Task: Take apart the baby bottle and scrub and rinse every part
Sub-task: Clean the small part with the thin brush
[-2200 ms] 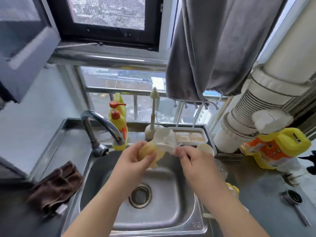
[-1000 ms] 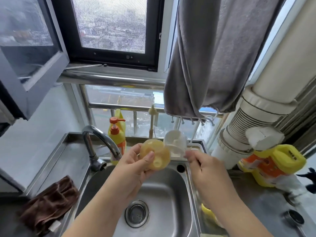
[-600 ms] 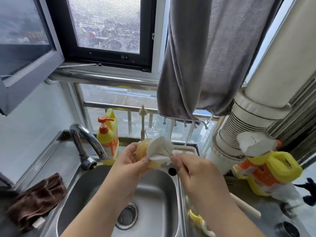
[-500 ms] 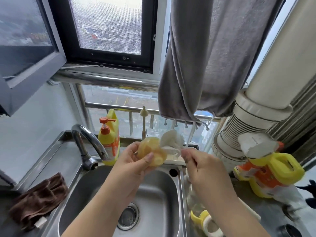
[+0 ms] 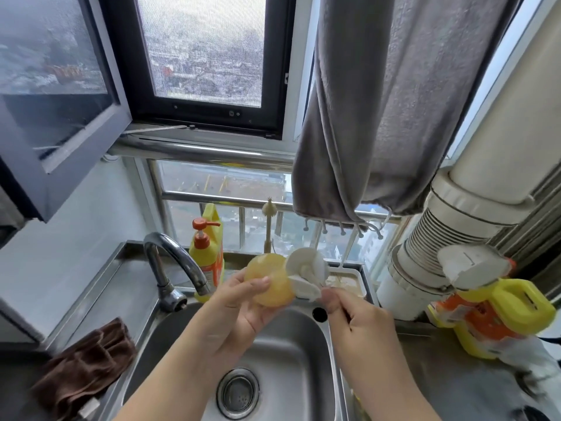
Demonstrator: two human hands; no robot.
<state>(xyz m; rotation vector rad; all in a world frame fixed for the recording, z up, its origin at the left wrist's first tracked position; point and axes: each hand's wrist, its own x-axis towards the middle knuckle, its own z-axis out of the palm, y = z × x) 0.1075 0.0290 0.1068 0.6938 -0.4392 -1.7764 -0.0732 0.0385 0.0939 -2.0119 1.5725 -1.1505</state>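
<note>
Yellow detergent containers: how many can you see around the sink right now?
2. A pump bottle stands upright behind the faucet at the window ledge; a handled jug sits on the counter right of the sink. Others may lie outside the frame.

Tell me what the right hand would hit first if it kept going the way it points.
The right hand points up-left, its white brush already against the yellow nipple held by the left hand. That nipple comes first, though depth is unclear.
</note>
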